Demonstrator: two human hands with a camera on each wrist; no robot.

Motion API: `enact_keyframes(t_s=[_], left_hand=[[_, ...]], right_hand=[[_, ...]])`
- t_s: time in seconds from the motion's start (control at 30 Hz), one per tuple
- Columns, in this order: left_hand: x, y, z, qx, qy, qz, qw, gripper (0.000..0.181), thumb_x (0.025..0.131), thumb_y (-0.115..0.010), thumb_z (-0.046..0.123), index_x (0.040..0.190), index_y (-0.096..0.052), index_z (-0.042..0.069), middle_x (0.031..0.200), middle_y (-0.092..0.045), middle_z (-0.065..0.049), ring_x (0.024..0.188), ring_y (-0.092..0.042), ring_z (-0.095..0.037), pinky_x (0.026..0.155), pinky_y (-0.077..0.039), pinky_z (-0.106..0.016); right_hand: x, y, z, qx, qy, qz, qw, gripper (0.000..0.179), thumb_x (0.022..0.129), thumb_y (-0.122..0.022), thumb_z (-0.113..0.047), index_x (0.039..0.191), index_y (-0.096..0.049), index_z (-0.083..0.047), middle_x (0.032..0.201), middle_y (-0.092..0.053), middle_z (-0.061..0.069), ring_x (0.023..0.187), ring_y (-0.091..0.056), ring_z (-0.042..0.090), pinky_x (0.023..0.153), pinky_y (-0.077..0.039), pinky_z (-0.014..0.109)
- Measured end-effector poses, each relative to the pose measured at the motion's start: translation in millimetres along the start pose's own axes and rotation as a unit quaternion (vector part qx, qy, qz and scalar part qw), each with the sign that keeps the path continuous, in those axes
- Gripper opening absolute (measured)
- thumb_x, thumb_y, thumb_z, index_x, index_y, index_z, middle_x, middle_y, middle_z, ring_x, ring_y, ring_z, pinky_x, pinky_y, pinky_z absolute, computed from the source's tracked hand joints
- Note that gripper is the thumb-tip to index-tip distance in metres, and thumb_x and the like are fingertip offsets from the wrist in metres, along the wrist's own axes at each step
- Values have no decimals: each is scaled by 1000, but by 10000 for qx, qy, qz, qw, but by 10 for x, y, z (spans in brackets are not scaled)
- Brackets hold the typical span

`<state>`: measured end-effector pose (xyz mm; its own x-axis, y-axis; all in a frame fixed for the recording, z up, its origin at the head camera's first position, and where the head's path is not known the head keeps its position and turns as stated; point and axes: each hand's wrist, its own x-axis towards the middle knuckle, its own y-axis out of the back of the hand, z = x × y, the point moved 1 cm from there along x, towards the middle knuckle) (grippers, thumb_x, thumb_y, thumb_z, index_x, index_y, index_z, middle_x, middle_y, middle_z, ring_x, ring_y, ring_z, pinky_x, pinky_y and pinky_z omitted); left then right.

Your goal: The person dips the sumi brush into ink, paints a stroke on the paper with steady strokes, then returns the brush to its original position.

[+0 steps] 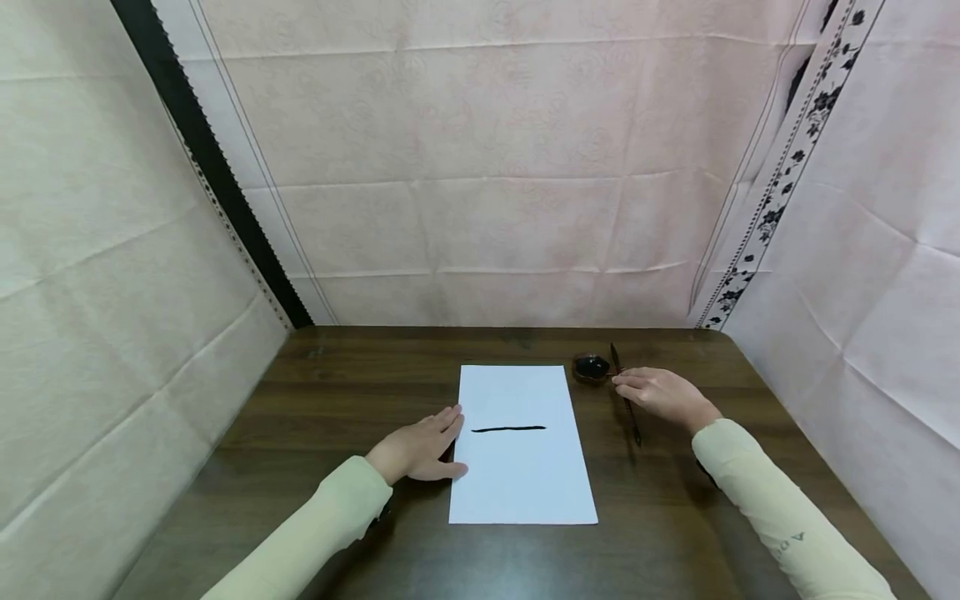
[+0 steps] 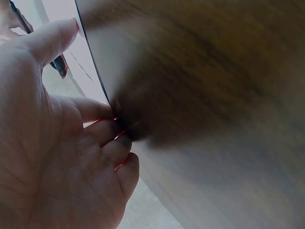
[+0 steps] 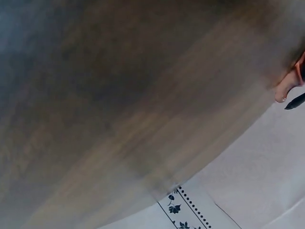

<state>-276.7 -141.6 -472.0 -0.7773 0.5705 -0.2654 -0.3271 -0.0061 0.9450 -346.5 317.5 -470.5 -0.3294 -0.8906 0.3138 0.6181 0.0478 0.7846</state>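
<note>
A sheet of white paper (image 1: 517, 483) lies on the brown table, with one black horizontal stroke (image 1: 508, 428) across its middle. Along the paper's left edge rests my left hand (image 1: 420, 447), palm down, thumb spread and fingertips on the margin. My right hand (image 1: 663, 395), to the right of the sheet, pinches a slim dark brush (image 1: 628, 410) between thumb and fingers. Just left of those fingers sits a small round dish of black ink (image 1: 591, 368). In the right wrist view only a fingertip and a dark pointed end of the brush (image 3: 295, 101) show at the right edge.
The dark wood table (image 1: 360, 375) has pale cloth hung behind it and at both sides. A black strip (image 1: 225, 175) runs down the cloth on the left, a flowered border (image 1: 772, 217) on the right.
</note>
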Motion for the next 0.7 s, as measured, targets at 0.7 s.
enact_keyframes(t_s=[0.7], left_hand=[[7,-40,-31,-554,90,-194,9982,93,105,-54,57,169,-13,2,180,-5,-13,168,-9,-29,134,-22,-49]], right_hand=[[-75,-94,-109,-84,264,-673,9974,36,78,-78,7,111,-78,-8,122,-78,12,110,-76,26,90,-64,38]])
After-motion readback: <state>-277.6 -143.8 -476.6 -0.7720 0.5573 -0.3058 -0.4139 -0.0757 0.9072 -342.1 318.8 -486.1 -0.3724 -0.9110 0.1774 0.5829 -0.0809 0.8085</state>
